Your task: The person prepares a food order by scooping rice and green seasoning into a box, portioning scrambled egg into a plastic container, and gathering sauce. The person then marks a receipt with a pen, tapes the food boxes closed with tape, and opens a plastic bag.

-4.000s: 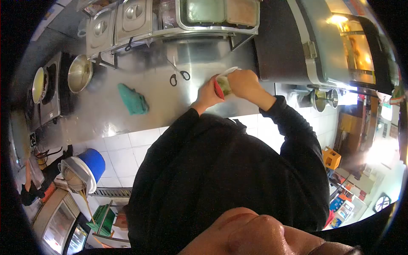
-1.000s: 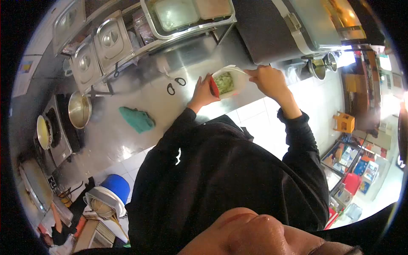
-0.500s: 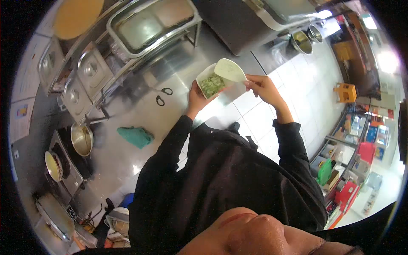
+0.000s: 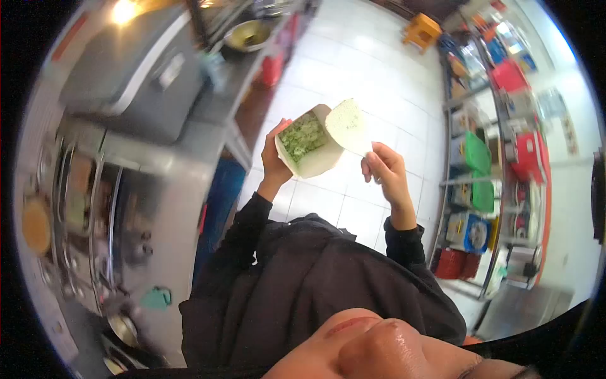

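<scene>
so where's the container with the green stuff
In the head view, the container is just above centre, in the left hand, beside the pale flat piece in the right hand.

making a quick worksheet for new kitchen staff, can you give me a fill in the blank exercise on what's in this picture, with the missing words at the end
1. The left hand holds a white container with chopped food that is ____ in colour.
2. The pale paddle is held in the other hand, the ____ one.
3. The floor tiles are ____ in colour.
4. The person's sleeves are ____ in colour.

Missing words: green; right; white; black.
</scene>
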`<state>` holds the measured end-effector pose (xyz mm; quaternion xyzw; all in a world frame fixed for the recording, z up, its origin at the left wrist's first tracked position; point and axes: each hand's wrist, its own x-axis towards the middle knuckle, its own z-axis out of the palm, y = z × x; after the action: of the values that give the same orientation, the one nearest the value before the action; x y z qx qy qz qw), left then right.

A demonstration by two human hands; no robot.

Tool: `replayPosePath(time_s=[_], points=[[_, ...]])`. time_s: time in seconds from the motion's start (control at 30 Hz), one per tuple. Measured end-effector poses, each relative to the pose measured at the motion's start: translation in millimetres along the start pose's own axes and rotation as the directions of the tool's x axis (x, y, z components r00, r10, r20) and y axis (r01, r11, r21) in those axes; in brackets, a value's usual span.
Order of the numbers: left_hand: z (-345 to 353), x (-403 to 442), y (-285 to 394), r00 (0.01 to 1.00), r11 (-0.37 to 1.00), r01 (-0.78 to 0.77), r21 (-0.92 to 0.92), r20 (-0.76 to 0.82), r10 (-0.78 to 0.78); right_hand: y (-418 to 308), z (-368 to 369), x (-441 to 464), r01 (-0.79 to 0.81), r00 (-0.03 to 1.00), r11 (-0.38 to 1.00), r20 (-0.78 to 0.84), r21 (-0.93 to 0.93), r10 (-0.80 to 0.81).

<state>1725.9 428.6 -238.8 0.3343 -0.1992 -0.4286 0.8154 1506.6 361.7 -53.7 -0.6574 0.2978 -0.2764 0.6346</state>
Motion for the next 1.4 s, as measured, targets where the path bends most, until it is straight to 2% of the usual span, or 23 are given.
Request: replayPosePath(time_s=[0.03, 0.07, 0.13, 0.23, 0.37, 0.4, 0.43, 0.47, 0.5, 0.53, 0.57, 0.63, 0.7, 0.83, 0.9, 0.97, 1.03, 1.1, 1.17, 1.27, 1.33, 1.37, 1.4], points=[[30.5, 10.6, -21.8, 0.998, 0.998, 0.060, -0.024, 0.030, -0.059, -1.4, -32.5, -10.3, -0.083, 0.994, 0.993, -0.067, 0.078, 0.089], [58.4, 13.6, -42.3, 0.994, 0.995, 0.100, 0.004, 0.047, -0.100, 6.0, -61.7, -17.7, -0.037, 0.993, 0.981, -0.103, 0.190, 0.057], [102.9, 13.7, -77.9, 0.985, 0.974, 0.056, 0.218, 0.145, -0.089, 17.5, -114.3, -29.9, 0.042, 0.983, 0.941, -0.184, 0.336, 0.021], [119.3, 12.0, -110.3, 0.889, 0.734, -0.339, 0.589, 0.455, 0.045, 36.2, -157.9, -39.5, 0.114, 0.955, 0.914, -0.297, 0.388, 0.007], [171.9, 50.5, -168.7, 0.902, 0.706, -0.172, 0.687, 0.398, -0.168, 56.4, -269.3, -4.1, 0.088, 0.910, 0.917, -0.407, 0.389, 0.085], [172.9, 64.2, -206.1, 0.919, 0.751, -0.111, 0.651, 0.354, -0.171, 61.3, -304.6, 4.4, 0.081, 0.900, 0.918, -0.424, 0.388, 0.099], [202.5, 71.7, -212.2, 0.943, 0.714, -0.129, 0.688, 0.307, -0.126, 63.7, -333.6, 14.1, 0.074, 0.894, 0.921, -0.435, 0.383, 0.109], [228.6, 84.1, -213.7, 0.894, 0.782, -0.195, 0.592, 0.436, -0.106, 66.9, -358.6, 29.4, 0.070, 0.882, 0.928, -0.457, 0.367, 0.115], [236.6, 98.8, -232.2, 0.901, 0.830, -0.065, 0.554, 0.389, -0.190, 68.5, -383.0, 43.3, 0.073, 0.863, 0.936, -0.493, 0.344, 0.113], [262.1, 110.0, -243.8, 0.910, 0.921, 0.041, 0.388, 0.367, -0.196, 69.3, -410.2, 59.8, -0.032, 0.873, 0.957, -0.459, 0.287, 0.167], [256.0, 133.1, -271.6, 0.895, 0.846, -0.069, 0.529, 0.408, -0.181, 70.2, -434.7, 78.5, -0.130, 0.870, 0.964, -0.440, 0.232, 0.223], [304.4, 182.0, -312.1, 0.900, 0.915, -0.123, 0.384, 0.432, -0.060, 69.6, -489.2, 113.1, -0.087, 0.874, 0.959, -0.440, 0.270, 0.204], [360.8, 219.0, -346.1, 0.900, 0.962, -0.148, 0.229, 0.434, 0.035, 71.7, -556.6, 132.3, 0.045, 0.882, 0.927, -0.450, 0.373, 0.138], [461.8, 283.1, -415.8, 0.887, 0.978, -0.103, 0.180, 0.462, 0.008, 93.0, -709.6, 111.5, 0.043, 0.659, 0.978, -0.741, 0.206, 0.127], [507.5, 312.2, -458.0, 0.853, 0.979, -0.058, 0.196, 0.520, -0.053, 101.3, -784.4, 88.4, -0.017, 0.499, 0.979, -0.847, 0.202, 0.183], [555.3, 337.8, -501.2, 0.821, 0.980, 0.006, 0.200, 0.559, -0.119, 109.5, -863.5, 71.4, 0.037, 0.424, 0.969, -0.881, 0.246, 0.208], [602.3, 357.3, -551.0, 0.760, 0.981, 0.105, 0.161, 0.623, -0.183, 130.0, -963.6, 59.7, 0.172, 0.330, 0.965, -0.934, 0.200, 0.135], [628.8, 379.4, -621.1, 0.643, 0.978, 0.192, 0.085, 0.742, -0.191, 127.7, -1059.7, 54.1, 0.192, 0.187, 0.976, -0.980, 0.102, 0.065], [656.0, 392.3, -681.6, 0.601, 0.956, 0.283, 0.075, 0.763, -0.237, 128.3, -1165.9, 59.2, 0.028, 0.115, 0.994, -0.988, -0.105, -0.108], [743.0, 394.3, -735.2, 0.624, 0.913, 0.401, 0.074, 0.708, -0.331, 156.8, -1345.0, 89.3, -0.258, 0.109, 0.955, -0.986, -0.149, -0.125], [796.5, 403.2, -760.6, 0.628, 0.896, 0.435, 0.087, 0.684, -0.371, 208.2, -1479.4, 113.9, -0.539, 0.113, 0.821, -0.982, -0.188, -0.150], [814.2, 410.6, -769.9, 0.659, 0.910, 0.400, 0.109, 0.656, -0.368, 222.8, -1524.1, 126.0, -0.659, 0.117, 0.725, -0.980, -0.199, -0.163], [832.0, 418.1, -779.4, 0.689, 0.921, 0.365, 0.134, 0.626, -0.364, 226.9, -1545.0, 134.9, -0.734, 0.125, 0.494, -0.808, -0.466, -0.576]])
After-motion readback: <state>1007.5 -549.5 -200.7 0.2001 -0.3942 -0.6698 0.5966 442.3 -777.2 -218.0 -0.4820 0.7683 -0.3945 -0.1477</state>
